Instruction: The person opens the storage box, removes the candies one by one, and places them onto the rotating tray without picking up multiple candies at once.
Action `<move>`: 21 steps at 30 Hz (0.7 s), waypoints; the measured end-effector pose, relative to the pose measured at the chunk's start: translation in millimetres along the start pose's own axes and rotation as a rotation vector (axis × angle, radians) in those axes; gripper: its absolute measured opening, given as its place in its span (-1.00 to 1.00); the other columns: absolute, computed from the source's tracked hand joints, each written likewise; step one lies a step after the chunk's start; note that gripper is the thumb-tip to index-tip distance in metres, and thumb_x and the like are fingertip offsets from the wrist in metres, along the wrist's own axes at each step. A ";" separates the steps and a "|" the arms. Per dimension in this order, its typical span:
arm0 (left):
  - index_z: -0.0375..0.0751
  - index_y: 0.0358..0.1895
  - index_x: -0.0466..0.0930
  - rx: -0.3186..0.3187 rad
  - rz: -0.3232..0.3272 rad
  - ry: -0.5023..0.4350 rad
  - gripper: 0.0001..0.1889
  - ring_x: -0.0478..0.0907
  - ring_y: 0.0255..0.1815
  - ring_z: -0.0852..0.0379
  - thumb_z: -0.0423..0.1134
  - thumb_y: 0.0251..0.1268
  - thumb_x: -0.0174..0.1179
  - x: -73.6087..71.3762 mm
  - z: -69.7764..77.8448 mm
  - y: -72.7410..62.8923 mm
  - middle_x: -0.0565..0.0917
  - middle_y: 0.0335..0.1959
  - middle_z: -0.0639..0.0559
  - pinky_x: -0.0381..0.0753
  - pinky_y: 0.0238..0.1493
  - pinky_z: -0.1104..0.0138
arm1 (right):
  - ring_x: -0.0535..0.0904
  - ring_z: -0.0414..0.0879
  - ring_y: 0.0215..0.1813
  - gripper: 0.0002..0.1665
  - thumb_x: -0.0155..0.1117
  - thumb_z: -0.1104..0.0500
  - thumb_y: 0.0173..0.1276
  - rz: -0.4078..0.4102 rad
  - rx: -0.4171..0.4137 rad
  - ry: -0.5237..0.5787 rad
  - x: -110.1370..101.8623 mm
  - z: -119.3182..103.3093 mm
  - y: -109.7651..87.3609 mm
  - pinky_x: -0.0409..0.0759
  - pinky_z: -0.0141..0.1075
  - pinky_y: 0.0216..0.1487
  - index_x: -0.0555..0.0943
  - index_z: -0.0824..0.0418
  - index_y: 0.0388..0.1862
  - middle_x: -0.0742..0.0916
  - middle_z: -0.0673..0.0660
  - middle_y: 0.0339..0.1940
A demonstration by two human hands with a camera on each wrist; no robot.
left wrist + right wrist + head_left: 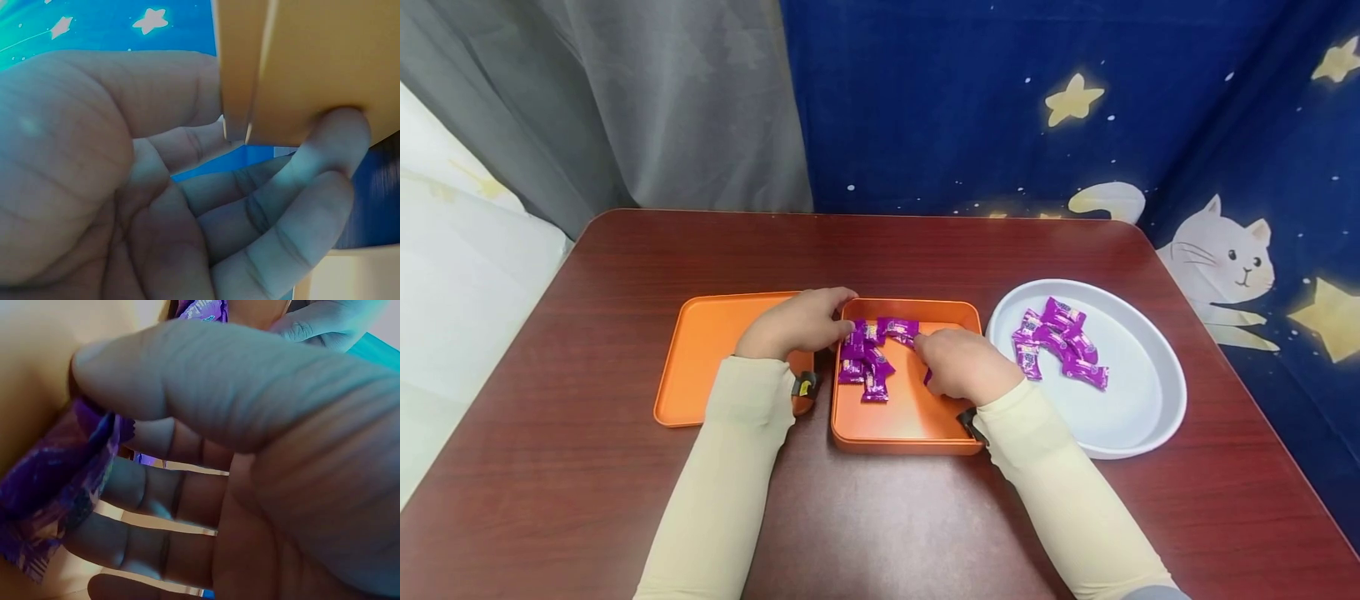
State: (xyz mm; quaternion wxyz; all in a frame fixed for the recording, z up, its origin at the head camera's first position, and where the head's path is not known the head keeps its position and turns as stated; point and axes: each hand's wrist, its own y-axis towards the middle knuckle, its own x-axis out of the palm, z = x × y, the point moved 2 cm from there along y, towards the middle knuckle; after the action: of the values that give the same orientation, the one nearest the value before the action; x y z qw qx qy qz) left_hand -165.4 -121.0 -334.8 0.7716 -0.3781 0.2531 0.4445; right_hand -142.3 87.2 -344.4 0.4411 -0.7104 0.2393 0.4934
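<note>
At the worktop (842, 517)'s centre, several purple packets (874, 387) lie in an orange box (907, 447), mostly toward ten o'clock; about six more packets (1051, 340) sit on a white tray (1138, 400) at the box's three o'clock, so the work looks roughly half done. The left hand (793, 323) pinches the box's wall; the right hand (966, 367) pinches one packet (56, 469) inside.

Candy wrappers (1063, 315) are purple with pale print, box (917, 418) and lid (703, 358) orange, round tray (1138, 396) white, table (865, 525) reddish-brown wood-grained, sleeves (730, 458) cream; yellow stars (1075, 101) and a white cat (1225, 254) pattern the blue curtain (925, 100).
</note>
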 end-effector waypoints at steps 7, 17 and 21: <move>-0.16 0.47 0.28 -0.006 0.000 0.004 -0.44 0.49 0.02 -0.09 -0.19 0.46 0.13 0.1 0.7 0.7 0.52 0.16 -0.17 0.55 0.16 0.05 | 0.48 0.02 -0.22 -0.70 0.42 0.22 0.21 0.003 -0.009 0.020 0.5 1.1 1.6 0.49 -0.19 -0.09 0.58 0.21 -0.09 0.60 0.09 -0.31; -0.16 0.47 0.28 -0.001 0.001 0.006 -0.44 0.48 0.04 -0.09 -0.19 0.46 0.12 -0.4 0.7 -0.2 0.51 0.18 -0.17 0.54 0.18 0.03 | 0.47 0.01 -0.26 -0.84 0.37 0.24 0.25 0.058 -0.068 0.034 -2.4 0.8 2.4 0.48 -0.19 -0.12 0.58 0.20 -0.23 0.57 0.08 -0.39; -0.17 0.47 0.28 0.002 0.002 0.005 -0.45 0.49 0.02 -0.08 -0.19 0.47 0.12 -0.3 0.6 -0.2 0.52 0.16 -0.17 0.55 0.16 0.05 | 0.45 -0.01 -0.29 -0.86 0.37 0.24 0.25 0.075 -0.082 0.040 -2.5 1.4 3.0 0.47 -0.21 -0.16 0.57 0.19 -0.26 0.55 0.06 -0.43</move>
State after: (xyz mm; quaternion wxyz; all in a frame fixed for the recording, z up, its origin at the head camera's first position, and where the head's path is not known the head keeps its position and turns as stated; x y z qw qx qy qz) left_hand -165.3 -120.7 -334.2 0.7709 -0.3782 0.2558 0.4440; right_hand -146.3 86.7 -343.5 0.3878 -0.7283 0.2541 0.5046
